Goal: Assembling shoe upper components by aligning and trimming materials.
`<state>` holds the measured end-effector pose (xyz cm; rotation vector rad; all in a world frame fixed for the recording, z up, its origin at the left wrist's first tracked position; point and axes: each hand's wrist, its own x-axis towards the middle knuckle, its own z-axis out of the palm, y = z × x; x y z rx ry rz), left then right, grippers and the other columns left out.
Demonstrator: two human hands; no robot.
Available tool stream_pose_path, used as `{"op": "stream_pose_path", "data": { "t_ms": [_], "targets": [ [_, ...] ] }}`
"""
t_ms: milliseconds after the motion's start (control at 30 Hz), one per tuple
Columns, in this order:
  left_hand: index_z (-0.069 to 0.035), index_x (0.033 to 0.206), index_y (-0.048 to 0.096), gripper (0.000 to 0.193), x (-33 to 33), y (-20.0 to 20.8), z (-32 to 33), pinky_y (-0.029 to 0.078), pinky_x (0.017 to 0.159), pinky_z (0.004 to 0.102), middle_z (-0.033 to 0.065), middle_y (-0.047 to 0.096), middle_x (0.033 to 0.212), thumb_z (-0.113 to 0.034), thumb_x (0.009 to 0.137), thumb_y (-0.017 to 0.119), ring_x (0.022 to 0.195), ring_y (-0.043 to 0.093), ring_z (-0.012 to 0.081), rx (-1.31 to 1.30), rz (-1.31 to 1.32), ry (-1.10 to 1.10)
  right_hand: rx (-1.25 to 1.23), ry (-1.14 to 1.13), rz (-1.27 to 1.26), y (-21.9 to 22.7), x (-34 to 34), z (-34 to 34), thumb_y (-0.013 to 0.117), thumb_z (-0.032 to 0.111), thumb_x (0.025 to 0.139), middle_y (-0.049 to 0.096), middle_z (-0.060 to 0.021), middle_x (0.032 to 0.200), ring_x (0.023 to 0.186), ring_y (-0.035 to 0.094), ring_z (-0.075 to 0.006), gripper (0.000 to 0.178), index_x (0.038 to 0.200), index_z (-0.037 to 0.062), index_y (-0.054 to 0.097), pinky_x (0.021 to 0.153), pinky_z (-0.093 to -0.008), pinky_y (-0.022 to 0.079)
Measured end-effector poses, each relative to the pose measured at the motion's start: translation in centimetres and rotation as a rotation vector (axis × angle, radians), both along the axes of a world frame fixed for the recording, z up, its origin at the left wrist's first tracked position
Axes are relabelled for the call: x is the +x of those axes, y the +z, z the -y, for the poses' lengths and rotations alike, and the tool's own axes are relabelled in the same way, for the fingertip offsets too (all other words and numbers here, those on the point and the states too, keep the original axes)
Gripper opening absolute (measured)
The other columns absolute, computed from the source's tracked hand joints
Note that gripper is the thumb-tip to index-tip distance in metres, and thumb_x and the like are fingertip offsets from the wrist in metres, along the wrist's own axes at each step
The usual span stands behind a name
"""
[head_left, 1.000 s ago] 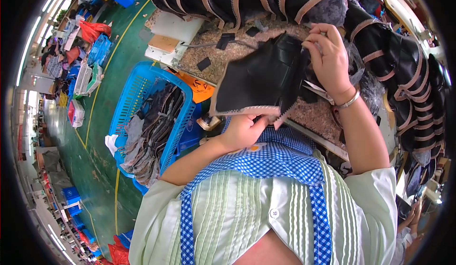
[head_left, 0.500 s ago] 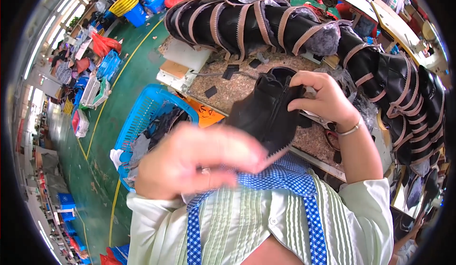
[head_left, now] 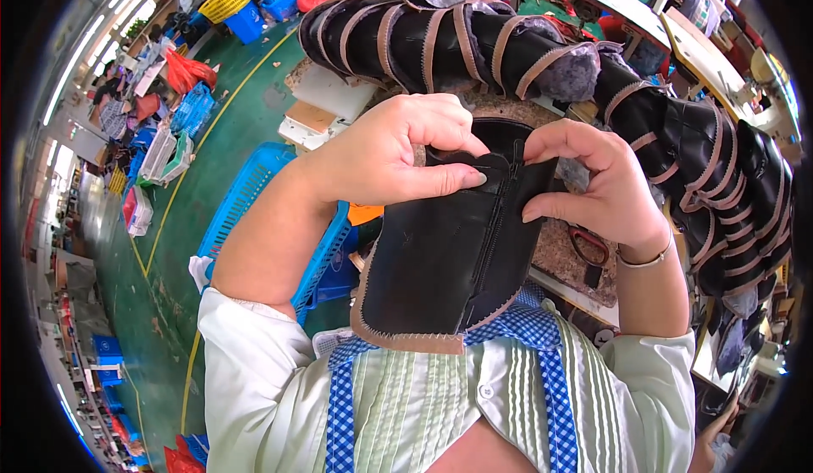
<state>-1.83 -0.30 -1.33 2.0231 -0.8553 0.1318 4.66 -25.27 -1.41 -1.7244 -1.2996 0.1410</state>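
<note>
A black boot upper with a zipper down its side hangs between my hands, its brown stitched edge lowest, near my chequered apron. My left hand pinches the top rim left of the zipper, thumb outside and fingers partly hidden behind the edge. On the other side of the zipper, my right hand grips the same rim between thumb and fingers. A bracelet circles the right wrist. Behind the upper lies the speckled worktop, mostly covered.
Many similar black uppers with brown edges lie in a long overlapping row across the back and down the right. Red-handled scissors rest on the worktop. A blue basket stands to the left on the green floor.
My left hand, blurred low in front of the upper before, has risen to its top rim and taken hold. The upper now hangs flatter, with its front face and lower edge showing.
</note>
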Motion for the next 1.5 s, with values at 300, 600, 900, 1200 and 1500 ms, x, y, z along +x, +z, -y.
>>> {"op": "stream_pose_path", "data": {
  "t_ms": [300, 600, 900, 1200, 1500],
  "targets": [
    [0.001, 0.084, 0.066, 0.01, -1.7, 0.0, 1.1, 0.04, 0.072, 0.0306, 0.0049, 0.057, 0.077, -0.004, 0.078, 0.069, 0.079, 0.051, 0.0178, -0.138, -0.059, 0.094, 0.019, 0.042, 0.051, 0.1, -0.4, 0.0, 0.07, 0.003, 0.077, 0.065, -0.0123, 0.086, 0.077, 0.063, -0.0251, 0.019, 0.095, -0.0003, 0.064, 0.069, -0.0307, 0.049],
    [0.002, 0.078, 0.062, 0.015, -3.4, 0.1, 3.4, 0.04, 0.067, 0.031, 0.007, 0.053, 0.072, -0.011, 0.082, 0.069, 0.07, 0.05, 0.0203, -0.118, 0.054, 0.156, 0.028, 0.145, 0.113, 0.6, -1.9, -0.4, 0.067, 0.001, 0.079, 0.061, -0.0131, 0.076, 0.068, 0.058, -0.03, 0.01, 0.088, -0.0012, 0.063, 0.061, -0.034, 0.047],
    [-0.002, 0.086, 0.065, 0.025, -2.5, 1.2, 0.5, 0.039, 0.067, 0.0334, 0.0068, 0.059, 0.076, -0.015, 0.069, 0.079, 0.07, 0.054, 0.0242, 0.145, 0.144, 0.125, 0.052, 0.068, 0.251, 0.2, -1.6, -0.3, 0.071, 0.001, 0.073, 0.06, -0.0099, 0.078, 0.07, 0.056, -0.0262, 0.046, 0.117, 0.0007, 0.06, 0.064, -0.0323, 0.046],
    [-0.002, 0.085, 0.065, 0.017, -2.8, 2.0, 0.6, 0.038, 0.067, 0.0331, 0.0066, 0.059, 0.076, -0.006, 0.069, 0.071, 0.07, 0.053, 0.0233, 0.169, 0.177, 0.154, 0.112, 0.022, 0.274, 0.2, -1.4, -0.3, 0.073, 0.003, 0.072, 0.064, -0.0119, 0.087, 0.076, 0.059, -0.0281, 0.047, 0.116, -0.0025, 0.057, 0.068, -0.0338, 0.048],
    [-0.002, 0.084, 0.065, 0.013, -2.5, 2.0, 0.9, 0.037, 0.069, 0.0324, 0.006, 0.059, 0.075, -0.007, 0.072, 0.068, 0.07, 0.053, 0.0216, 0.144, 0.157, 0.165, 0.136, 0.017, 0.208, -0.5, -1.1, -0.2, 0.072, 0.002, 0.074, 0.064, -0.0114, 0.087, 0.076, 0.059, -0.0276, 0.023, 0.094, -0.0018, 0.061, 0.068, -0.0337, 0.048]
  ]
}}
